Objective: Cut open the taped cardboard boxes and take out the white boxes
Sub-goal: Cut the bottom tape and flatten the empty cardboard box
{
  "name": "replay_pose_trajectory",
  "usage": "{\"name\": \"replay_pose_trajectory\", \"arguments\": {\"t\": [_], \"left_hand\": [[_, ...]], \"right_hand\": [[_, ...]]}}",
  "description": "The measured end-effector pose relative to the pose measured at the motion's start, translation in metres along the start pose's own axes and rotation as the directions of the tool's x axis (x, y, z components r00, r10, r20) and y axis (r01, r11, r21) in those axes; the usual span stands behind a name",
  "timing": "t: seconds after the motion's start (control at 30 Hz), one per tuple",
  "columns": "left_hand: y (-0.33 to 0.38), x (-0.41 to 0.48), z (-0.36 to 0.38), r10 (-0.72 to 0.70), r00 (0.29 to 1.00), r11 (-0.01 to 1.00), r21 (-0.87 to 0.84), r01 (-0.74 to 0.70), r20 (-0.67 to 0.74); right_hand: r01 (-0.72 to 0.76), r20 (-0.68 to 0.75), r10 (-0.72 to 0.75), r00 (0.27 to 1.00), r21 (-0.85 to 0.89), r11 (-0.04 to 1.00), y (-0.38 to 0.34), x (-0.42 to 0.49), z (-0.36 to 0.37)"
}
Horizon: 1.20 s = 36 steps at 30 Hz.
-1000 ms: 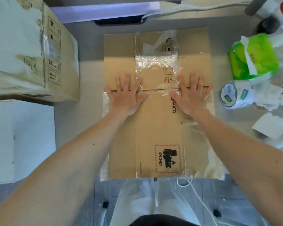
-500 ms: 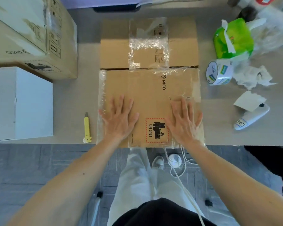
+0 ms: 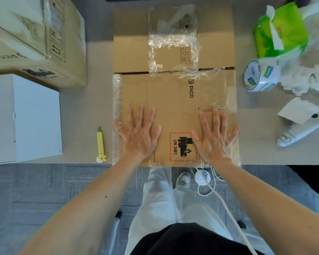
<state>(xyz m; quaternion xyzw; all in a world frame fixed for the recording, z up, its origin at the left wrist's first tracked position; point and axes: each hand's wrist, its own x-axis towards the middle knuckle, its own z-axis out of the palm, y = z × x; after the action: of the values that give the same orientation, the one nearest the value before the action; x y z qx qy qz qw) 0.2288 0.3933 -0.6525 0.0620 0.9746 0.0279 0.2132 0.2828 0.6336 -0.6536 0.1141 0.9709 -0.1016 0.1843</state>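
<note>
One white box [image 3: 26, 118] is set out, the flattened carton [image 3: 173, 96] is pressed down by the spread left hand [image 3: 138, 138] and right hand [image 3: 215, 140], and another taped carton [image 3: 35, 43] is judged unopened.

Brown cardboard box [image 3: 173, 100] (red-hatched label [image 3: 183, 147]), yellow knife [image 3: 101, 145]

One wide-angle view from the person's head, facing forward and steeply down over the near edge of the table [image 3: 96, 100]. The cardboard box [image 3: 173, 107] lies at the centre, close beneath the lens. The floor [image 3: 35, 190] and the person's legs [image 3: 160, 199] fill the lower third, directly below the camera.
</note>
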Motion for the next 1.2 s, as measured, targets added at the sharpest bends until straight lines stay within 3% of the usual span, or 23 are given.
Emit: {"name": "replay_pose_trajectory", "arguments": {"t": [0.1, 0.2, 0.3, 0.43, 0.6, 0.77, 0.93, 1.0, 1.2], "left_hand": [[0.001, -0.002, -0.014, 0.014, 0.996, 1.0, -0.024, -0.012, 0.089], [-0.002, 0.008, -0.039, -0.002, 1.0, 0.992, -0.127, 0.004, 0.019], [-0.015, 0.034, -0.075, -0.146, 0.989, 0.939, -0.317, 0.133, -0.018], [-0.037, 0.088, -0.115, -0.382, 0.924, 0.767, -0.567, 0.3, -0.029], [-0.055, 0.149, -0.128, -0.455, 0.879, 0.624, -0.652, 0.43, 0.144], [-0.055, 0.174, -0.124, -0.476, 0.856, 0.635, -0.595, 0.493, 0.201], [-0.065, 0.179, -0.115, -0.465, 0.865, 0.621, -0.626, 0.472, 0.189], [-0.065, 0.176, -0.117, -0.437, 0.886, 0.608, -0.675, 0.418, 0.155], [-0.048, 0.147, -0.148, -0.388, 0.921, 0.708, -0.652, 0.27, -0.04]], "right_hand": [[-0.017, 0.088, 0.015, 0.996, 0.024, 1.0, -0.002, -0.002, -0.013], [-0.046, 0.091, 0.034, 0.995, 0.126, 0.991, -0.014, 0.007, -0.042], [-0.15, 0.083, 0.135, 0.987, 0.212, 0.966, -0.022, 0.032, -0.08], [-0.311, 0.082, 0.308, 0.948, 0.451, 0.836, -0.024, 0.082, -0.111], [-0.526, 0.181, 0.52, 0.835, 0.542, 0.655, -0.026, 0.14, -0.124], [-0.673, 0.16, 0.692, 0.704, 0.461, 0.578, -0.021, 0.165, -0.127], [-0.698, 0.19, 0.707, 0.681, 0.46, 0.549, -0.017, 0.171, -0.118], [-0.668, 0.189, 0.677, 0.711, 0.482, 0.567, -0.019, 0.167, -0.123], [-0.52, 0.01, 0.624, 0.782, 0.563, 0.643, -0.033, 0.138, -0.155]]}}
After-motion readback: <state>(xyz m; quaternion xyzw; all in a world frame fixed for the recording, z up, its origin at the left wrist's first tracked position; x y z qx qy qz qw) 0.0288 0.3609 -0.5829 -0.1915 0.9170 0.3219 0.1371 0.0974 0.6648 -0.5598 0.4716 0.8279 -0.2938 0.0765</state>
